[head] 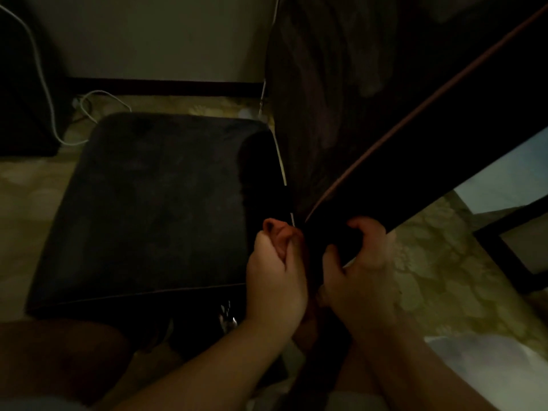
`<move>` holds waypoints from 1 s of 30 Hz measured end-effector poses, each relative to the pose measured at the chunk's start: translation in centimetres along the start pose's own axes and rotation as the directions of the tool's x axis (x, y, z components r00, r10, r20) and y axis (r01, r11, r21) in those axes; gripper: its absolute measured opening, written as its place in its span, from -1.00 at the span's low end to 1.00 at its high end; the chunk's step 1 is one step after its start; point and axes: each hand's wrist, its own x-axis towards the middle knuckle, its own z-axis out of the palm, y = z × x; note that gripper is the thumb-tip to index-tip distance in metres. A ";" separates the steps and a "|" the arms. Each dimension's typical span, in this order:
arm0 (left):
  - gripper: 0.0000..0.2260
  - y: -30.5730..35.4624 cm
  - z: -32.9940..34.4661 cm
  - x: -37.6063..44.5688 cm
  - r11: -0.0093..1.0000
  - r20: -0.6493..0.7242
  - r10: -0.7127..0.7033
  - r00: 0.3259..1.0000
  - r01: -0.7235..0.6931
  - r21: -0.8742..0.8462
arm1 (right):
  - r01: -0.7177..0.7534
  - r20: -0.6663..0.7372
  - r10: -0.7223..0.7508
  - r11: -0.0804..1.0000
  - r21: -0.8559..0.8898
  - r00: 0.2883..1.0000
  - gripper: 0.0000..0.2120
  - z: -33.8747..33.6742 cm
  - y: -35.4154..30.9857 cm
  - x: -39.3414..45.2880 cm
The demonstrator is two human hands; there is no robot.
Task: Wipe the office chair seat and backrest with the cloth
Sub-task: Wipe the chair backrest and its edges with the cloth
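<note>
The dark office chair seat (pixel 154 209) fills the left middle of the dim view. Its dark backrest (pixel 341 114), edged with brown piping, rises on the right. My left hand (pixel 275 268) is curled into a fist at the backrest's lower edge, and a small reddish bunch that looks like the cloth (pixel 274 228) sticks out of its top. My right hand (pixel 361 262) grips the backrest's lower edge from the other side, thumb in front and fingers behind. The two hands are close together, with the dark edge of the backrest between them.
White cables (pixel 44 84) run down the wall and across the patterned floor (pixel 430 262) behind the seat. A dark piece of furniture (pixel 23 84) stands at the far left. A dark frame (pixel 510 250) stands on the right. My knee (pixel 59 351) is at the lower left.
</note>
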 end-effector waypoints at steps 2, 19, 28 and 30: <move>-0.91 1.1 0.1 0.4 1.000 0.021 0.013 1.000 -0.013 -0.002 | 0.034 0.032 -0.035 0.999 0.020 0.999 -0.61 -1.1 -0.4 0.4; -0.84 6.9 -1.0 2.3 0.885 0.157 0.312 0.937 -0.347 0.312 | 0.204 -0.153 -0.190 0.976 0.074 0.970 -0.73 -6.9 -4.2 8.9; -0.85 10.6 -0.3 2.5 0.841 0.224 0.368 0.902 -0.426 0.333 | 0.146 0.000 -0.146 0.989 0.039 0.989 -0.75 -8.9 -4.2 10.0; -0.85 10.8 0.2 2.3 0.843 0.207 0.379 0.902 -0.429 0.325 | 0.145 0.004 -0.145 0.989 0.021 0.989 -0.74 -9.0 -3.9 9.9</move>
